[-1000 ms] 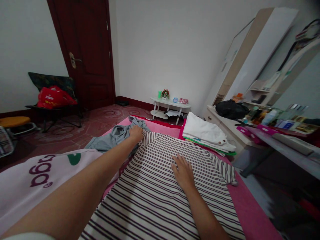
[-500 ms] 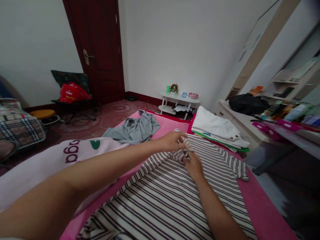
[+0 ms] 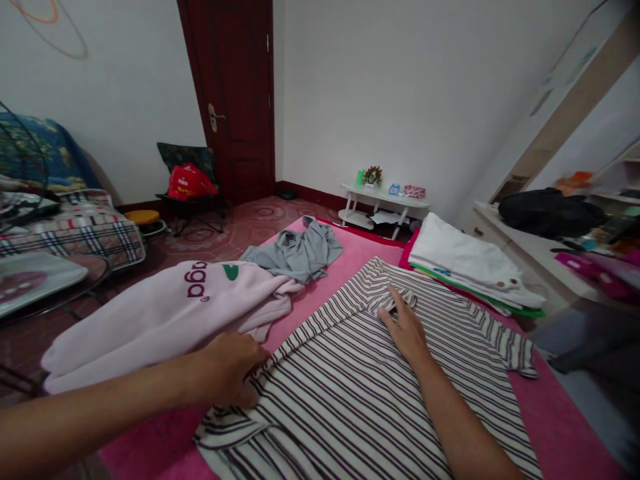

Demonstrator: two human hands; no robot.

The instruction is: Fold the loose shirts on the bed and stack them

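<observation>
A black-and-white striped shirt (image 3: 345, 373) lies spread over the pink bed cover (image 3: 327, 293), its left side folded in along a long edge. My left hand (image 3: 233, 370) is closed on that left edge, near the lower sleeve; its fingertips are partly hidden. Near the collar, my right hand (image 3: 407, 327) rests on the cloth with thumb and fingers apart. A pale pink sweatshirt (image 3: 165, 313) with purple lettering is left of my left hand. Beyond it a grey garment (image 3: 305, 250) lies crumpled.
Folded clothes (image 3: 460, 257), white on top, are stacked at the bed's far right corner. A low white table (image 3: 385, 195) stands by the wall. On the right is a desk (image 3: 530, 247) bearing a black bag (image 3: 553, 212). A chair with a red bag (image 3: 190, 181) stands near the door (image 3: 235, 100).
My left hand has moved from the collar down and left to the shirt's side edge. My right hand has opened at the collar, and the view has turned left.
</observation>
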